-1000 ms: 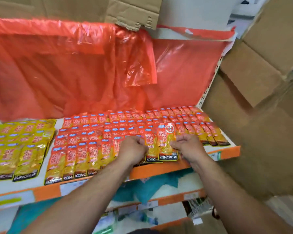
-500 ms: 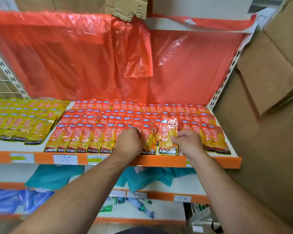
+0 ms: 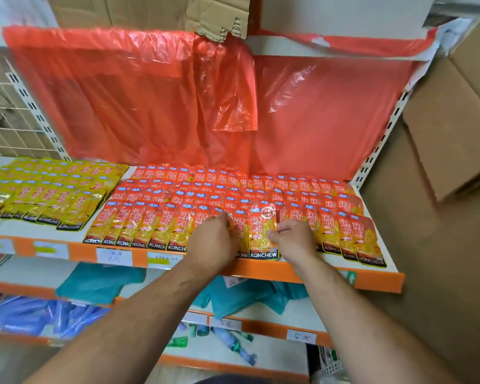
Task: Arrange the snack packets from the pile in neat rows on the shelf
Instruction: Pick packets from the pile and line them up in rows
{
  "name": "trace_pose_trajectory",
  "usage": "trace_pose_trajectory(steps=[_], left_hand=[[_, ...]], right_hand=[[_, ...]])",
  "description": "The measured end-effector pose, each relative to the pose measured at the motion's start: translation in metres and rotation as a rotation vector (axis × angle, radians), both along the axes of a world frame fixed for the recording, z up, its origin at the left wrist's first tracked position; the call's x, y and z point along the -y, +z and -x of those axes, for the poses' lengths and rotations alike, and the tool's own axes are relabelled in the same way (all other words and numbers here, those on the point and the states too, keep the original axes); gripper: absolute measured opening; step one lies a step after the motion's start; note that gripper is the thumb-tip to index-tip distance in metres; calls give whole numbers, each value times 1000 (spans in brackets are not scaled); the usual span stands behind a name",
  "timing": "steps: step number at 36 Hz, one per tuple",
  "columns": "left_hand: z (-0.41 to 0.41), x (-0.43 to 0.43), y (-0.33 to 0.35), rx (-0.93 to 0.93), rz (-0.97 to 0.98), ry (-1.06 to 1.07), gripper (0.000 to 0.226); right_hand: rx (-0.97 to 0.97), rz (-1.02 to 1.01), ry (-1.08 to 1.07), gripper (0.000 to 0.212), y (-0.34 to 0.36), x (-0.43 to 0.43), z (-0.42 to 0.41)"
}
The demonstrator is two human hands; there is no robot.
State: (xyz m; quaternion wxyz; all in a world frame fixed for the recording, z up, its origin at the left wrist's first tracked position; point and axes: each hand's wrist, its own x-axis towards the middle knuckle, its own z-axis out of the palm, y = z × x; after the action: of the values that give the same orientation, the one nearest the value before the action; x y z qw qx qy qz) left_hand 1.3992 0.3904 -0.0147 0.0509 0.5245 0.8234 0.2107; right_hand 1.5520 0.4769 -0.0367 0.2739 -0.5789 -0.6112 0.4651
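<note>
Red-and-yellow KONCHEW snack packets (image 3: 161, 225) lie in overlapping rows across the orange-edged shelf (image 3: 372, 278). My left hand (image 3: 212, 239) rests on the front row near the middle, fingers curled on the packets under it. My right hand (image 3: 293, 239) pinches the right edge of one front-row snack packet (image 3: 261, 231) that stands out between both hands. No loose pile is in view.
Yellow packets (image 3: 47, 200) fill the shelf's left part. Red plastic sheeting (image 3: 150, 101) hangs behind the rows. Cardboard boxes (image 3: 449, 139) crowd the right side. Lower shelves hold teal bags (image 3: 100, 284) and blue items (image 3: 28, 314). Price tags (image 3: 114, 256) line the shelf edge.
The view has swung left and levelled. Both hands stay on the front-row packets, shifting only slightly around the middle packet.
</note>
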Motion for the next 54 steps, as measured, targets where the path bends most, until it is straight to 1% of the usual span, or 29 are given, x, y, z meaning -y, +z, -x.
trace_pose_trajectory(steps=[3,6,8,13,17,20,24,28,32,39,42,44,47,50,54], left_hand=[[-1,4,3,-30,-17,-5,25],[0,7,5,-60,-3,-9,26],[0,8,4,-80,6,-11,28],[-2,12,0,-128,52,-41,28],[-4,16,-2,-166,97,-78,29],[-4,16,-3,-191,125,-96,29],[-4,16,-5,-194,146,-115,29],[-5,14,-5,-207,158,-120,31],[-6,13,-5,-219,186,-109,32],[-7,14,-5,-221,189,-107,31],[-3,20,-7,-240,143,-107,31],[4,27,-9,-246,76,-95,33],[23,37,-7,-298,6,-97,42],[43,50,0,-288,2,-97,50],[77,77,0,-263,-18,-80,61]], right_hand=[[107,-90,33,15,-3,1,0],[176,-163,40,24,-3,5,1],[210,-206,46,26,-1,8,2],[221,-255,45,33,-4,8,1],[251,-270,46,31,-6,10,2],[308,-281,32,28,-4,14,3],[335,-333,20,37,-6,18,3],[346,-380,24,33,-8,18,3],[361,-401,75,26,-10,16,2],[339,-391,108,21,-8,17,0],[305,-350,108,25,-7,18,-2],[313,-359,114,29,-5,23,-4],[459,-475,179,39,0,34,1],[524,-593,262,46,10,47,22],[595,-628,388,57,17,66,65]])
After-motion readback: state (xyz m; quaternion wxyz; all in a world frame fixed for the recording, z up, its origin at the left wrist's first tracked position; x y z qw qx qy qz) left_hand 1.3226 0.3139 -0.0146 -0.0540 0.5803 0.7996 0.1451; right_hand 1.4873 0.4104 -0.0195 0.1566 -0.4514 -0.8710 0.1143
